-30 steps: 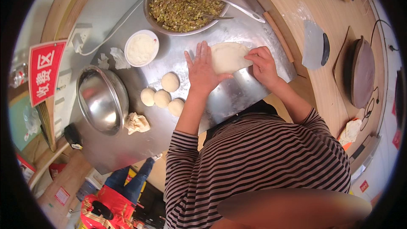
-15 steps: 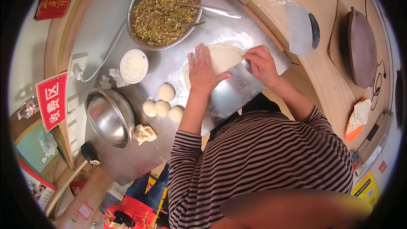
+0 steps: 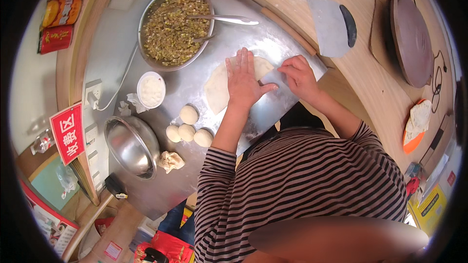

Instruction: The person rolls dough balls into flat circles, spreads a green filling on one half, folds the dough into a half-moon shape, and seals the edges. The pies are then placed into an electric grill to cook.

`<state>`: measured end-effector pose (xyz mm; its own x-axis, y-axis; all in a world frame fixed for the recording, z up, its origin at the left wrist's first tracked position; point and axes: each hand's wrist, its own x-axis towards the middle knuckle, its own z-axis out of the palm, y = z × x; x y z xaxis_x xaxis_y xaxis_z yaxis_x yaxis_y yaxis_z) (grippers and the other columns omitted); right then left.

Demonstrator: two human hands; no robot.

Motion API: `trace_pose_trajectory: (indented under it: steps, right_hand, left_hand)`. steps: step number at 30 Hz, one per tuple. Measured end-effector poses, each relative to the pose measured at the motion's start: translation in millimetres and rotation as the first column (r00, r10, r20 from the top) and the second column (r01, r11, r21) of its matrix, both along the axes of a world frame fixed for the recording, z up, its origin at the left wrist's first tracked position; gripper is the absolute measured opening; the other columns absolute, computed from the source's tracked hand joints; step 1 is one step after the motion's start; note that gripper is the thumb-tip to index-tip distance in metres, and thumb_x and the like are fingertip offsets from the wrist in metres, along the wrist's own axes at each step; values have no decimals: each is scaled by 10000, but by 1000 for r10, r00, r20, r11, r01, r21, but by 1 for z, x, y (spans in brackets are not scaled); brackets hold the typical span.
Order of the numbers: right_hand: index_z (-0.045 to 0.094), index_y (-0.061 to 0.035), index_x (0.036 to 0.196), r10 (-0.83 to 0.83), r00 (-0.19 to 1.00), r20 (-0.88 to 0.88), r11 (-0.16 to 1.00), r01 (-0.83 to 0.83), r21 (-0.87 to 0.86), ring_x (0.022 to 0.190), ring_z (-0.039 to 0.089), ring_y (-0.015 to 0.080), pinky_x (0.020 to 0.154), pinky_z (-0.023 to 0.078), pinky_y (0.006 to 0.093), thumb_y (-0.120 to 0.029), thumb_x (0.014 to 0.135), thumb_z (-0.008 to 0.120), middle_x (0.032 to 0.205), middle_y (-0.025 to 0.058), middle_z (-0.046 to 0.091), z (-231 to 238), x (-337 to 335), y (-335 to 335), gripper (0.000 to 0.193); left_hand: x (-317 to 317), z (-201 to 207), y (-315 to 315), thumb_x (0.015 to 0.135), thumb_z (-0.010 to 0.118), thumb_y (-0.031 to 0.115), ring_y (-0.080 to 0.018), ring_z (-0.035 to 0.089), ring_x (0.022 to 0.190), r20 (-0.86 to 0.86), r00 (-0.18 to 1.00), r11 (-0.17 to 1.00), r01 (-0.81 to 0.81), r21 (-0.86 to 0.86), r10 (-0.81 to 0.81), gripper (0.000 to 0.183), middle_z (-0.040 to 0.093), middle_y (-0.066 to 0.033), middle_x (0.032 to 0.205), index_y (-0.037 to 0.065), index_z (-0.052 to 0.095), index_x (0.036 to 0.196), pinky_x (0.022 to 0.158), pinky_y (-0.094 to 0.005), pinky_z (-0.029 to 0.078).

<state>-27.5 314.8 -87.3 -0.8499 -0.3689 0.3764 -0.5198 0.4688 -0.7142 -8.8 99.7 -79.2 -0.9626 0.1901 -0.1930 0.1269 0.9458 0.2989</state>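
Note:
My left hand (image 3: pixel 243 79) lies flat on a thin, folded-looking sheet of dough (image 3: pixel 216 87), its fingers stretched out and thumb spread to the right. The sheet rests on the floured metal table. By the dough's right edge, my right hand (image 3: pixel 298 77) is closed in a pinch. I cannot make out whether dough is between its fingertips. Several round dough balls (image 3: pixel 188 115) sit together left of my left forearm. A steel bowl (image 3: pixel 212 44) of chopped filling (image 3: pixel 170 29) stands beyond, with a metal spoon (image 3: pixel 229 19) in it.
A white tub of pale paste (image 3: pixel 151 91), a tilted steel bowl (image 3: pixel 129 141) and a crumpled cloth-like piece (image 3: pixel 170 161) are at left. Along the table's far right edge lies a rolling pin (image 3: pixel 290 31). A dough scraper (image 3: pixel 329 29) and dark round pan (image 3: pixel 412 39) are farther right.
The left hand has shifted right across the dough. The dough's right edge now ends nearer the left hand, and the right hand's fingertips look slightly off it. The view has turned a little.

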Motion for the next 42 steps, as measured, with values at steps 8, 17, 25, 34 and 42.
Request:
trace_pose_trajectory:
  steps: [8, 17, 25, 34, 42]
  right_hand:
    - [721, -51, 919, -10, 1000, 20, 1000, 9, 14, 922, 592, 302, 815, 490, 389, 115, 686, 614, 950, 82, 636, -2, 4, 8, 305]
    - [722, -49, 914, -14, 999, 35, 1000, 13, 5, 921, 594, 305, 813, 492, 388, 105, 691, 621, 956, 86, 643, 1, 8, 11, 289]
    - [724, -45, 920, -17, 999, 33, 999, 16, 36, 913, 598, 309, 807, 495, 389, 105, 698, 618, 962, 87, 648, -3, 13, 16, 289]
    - [730, -51, 995, 67, 996, 60, 998, -67, -3, 942, 585, 313, 807, 503, 385, 90, 752, 607, 982, 87, 644, 7, 0, -29, 306]
    - [721, -71, 1017, 452, 890, 50, 875, -454, 171, 1028, 571, 302, 919, 461, 424, -98, 813, 692, 1022, 89, 646, -1, -33, -173, 208]
  left_hand:
    - [-2, 4, 13, 593, 780, 708, -321, 244, 1514, 11, 999, 999, 49, -7, -49, 1295, 311, -225, 1598, -67, 305, 1516, 1229, -561, 98]
    - [9, 0, 25, 570, 791, 698, -342, 252, 1508, -23, 996, 996, 83, 37, -82, 1286, 320, -219, 1594, -53, 329, 1506, 1221, -568, 133]
    - [20, -3, 36, 583, 767, 717, -316, 212, 1524, 45, 992, 993, 120, 14, -120, 1286, 282, -198, 1617, -45, 322, 1519, 1233, -543, 112]
    - [44, -10, 27, 643, 703, 762, -334, 174, 1534, -34, 998, 996, 53, 78, -51, 1296, 236, -214, 1629, -59, 249, 1537, 1202, -634, 65]
    - [118, -14, -14, 636, 744, 730, -450, 144, 1512, -74, 834, 833, -533, 146, 547, 1317, 222, -334, 1584, -139, 248, 1493, 1204, -618, 76]
